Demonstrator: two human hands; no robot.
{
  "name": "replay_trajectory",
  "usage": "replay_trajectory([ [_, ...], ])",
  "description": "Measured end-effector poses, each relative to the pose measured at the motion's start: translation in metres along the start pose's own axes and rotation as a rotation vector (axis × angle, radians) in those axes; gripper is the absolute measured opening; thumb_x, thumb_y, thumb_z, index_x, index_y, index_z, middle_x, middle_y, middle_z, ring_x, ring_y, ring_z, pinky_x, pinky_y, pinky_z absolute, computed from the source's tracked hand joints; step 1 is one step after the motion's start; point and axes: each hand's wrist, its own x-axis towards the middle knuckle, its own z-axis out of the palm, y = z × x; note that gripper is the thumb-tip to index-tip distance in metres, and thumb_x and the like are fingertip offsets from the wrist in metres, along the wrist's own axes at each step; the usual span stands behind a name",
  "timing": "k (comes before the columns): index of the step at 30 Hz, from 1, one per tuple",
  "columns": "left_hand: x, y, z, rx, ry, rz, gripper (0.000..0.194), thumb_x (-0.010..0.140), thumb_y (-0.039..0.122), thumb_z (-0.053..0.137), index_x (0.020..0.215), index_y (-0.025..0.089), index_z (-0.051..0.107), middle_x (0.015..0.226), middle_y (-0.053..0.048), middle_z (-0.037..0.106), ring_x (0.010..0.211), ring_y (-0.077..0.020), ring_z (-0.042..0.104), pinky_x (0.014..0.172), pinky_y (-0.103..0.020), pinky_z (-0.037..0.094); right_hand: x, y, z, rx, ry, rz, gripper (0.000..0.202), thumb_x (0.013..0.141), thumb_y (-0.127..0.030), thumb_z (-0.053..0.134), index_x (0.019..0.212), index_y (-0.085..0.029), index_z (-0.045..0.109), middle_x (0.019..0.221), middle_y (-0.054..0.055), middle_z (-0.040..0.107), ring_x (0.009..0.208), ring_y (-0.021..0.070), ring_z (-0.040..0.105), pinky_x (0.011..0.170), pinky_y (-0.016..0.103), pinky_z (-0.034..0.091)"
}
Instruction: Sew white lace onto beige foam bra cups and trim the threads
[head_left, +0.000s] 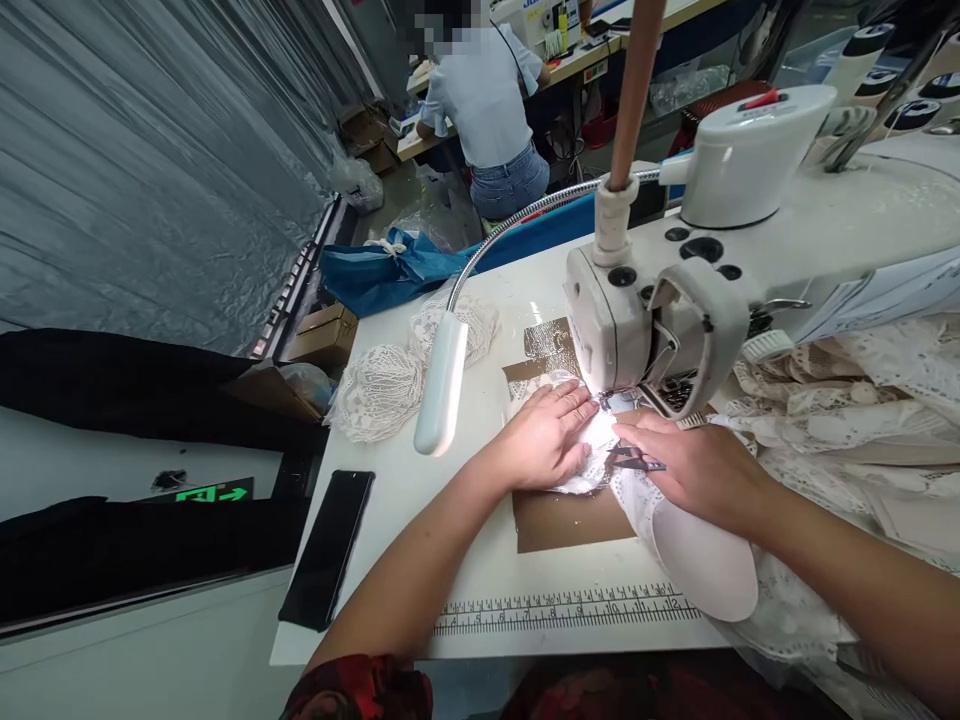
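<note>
My left hand [546,432] lies flat on a piece of white lace fabric [581,482], its fingertips close to the needle area of the sewing machine [607,320]. In my right hand [697,468], at the other side of the needle, are dark thread snips [637,459], their blades pointing left over the lace. The right fingertips are close to the lit fabric beneath the machine head; whether they also grip it I cannot tell. A smooth, pale cup-shaped piece [705,565] edged with lace hangs below that hand, toward the table's front edge.
A lamp head [441,385] on a flexible neck hangs over the table. Behind it lie lace pieces [382,390]. A black phone [328,548] is at the left, a printed ruler [562,612] along the front. Lace fabric [847,420] heaps at right. Another person [487,110] sits beyond.
</note>
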Motion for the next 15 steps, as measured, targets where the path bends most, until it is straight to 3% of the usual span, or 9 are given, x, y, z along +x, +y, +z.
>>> replay_trajectory([
  [5, -0.017, 0.034, 0.001, 0.085, 0.066, -0.047, 0.044, 0.092, 0.020, 0.044, 0.134, 0.009, 0.051, 0.143, -0.019, 0.050, 0.133, -0.0340, 0.043, 0.107, -0.052, 0.038, -0.005, 0.004, 0.005, -0.024, -0.012, -0.015, 0.043, 0.079, -0.016, 0.047, 0.115, -0.026, 0.066, 0.106, 0.003, 0.075, 0.068, 0.0183, 0.069, 0.052, 0.029, 0.043],
  [10, -0.049, 0.073, 0.001, 0.102, 0.077, -0.002, 0.040, 0.094, 0.027, 0.045, 0.128, 0.008, 0.054, 0.139, -0.019, 0.052, 0.133, -0.0348, 0.042, 0.103, -0.054, 0.038, -0.010, 0.010, 0.010, -0.018, 0.019, -0.056, 0.036, 0.085, -0.023, 0.048, 0.117, -0.027, 0.064, 0.107, 0.001, 0.075, 0.074, 0.0219, 0.072, 0.045, 0.030, 0.045],
  [12, -0.064, 0.075, -0.002, 0.044, 0.117, 0.001, 0.034, 0.093, 0.026, 0.047, 0.120, 0.010, 0.059, 0.130, -0.017, 0.060, 0.126, -0.0311, 0.049, 0.100, -0.047, 0.041, -0.010, 0.012, 0.010, -0.012, 0.043, -0.080, 0.037, 0.084, -0.023, 0.050, 0.117, -0.027, 0.063, 0.110, 0.002, 0.074, 0.075, 0.0239, 0.072, 0.043, 0.031, 0.045],
  [15, -0.086, 0.061, -0.009, -0.047, 0.238, -0.169, 0.024, 0.094, 0.026, 0.046, 0.104, 0.014, 0.065, 0.103, -0.010, 0.070, 0.101, -0.0237, 0.062, 0.087, -0.038, 0.047, -0.010, 0.013, 0.007, 0.048, 0.054, -0.089, 0.044, 0.079, -0.019, 0.048, 0.121, -0.028, 0.061, 0.117, 0.004, 0.072, 0.077, 0.0247, 0.073, 0.043, 0.031, 0.049],
])
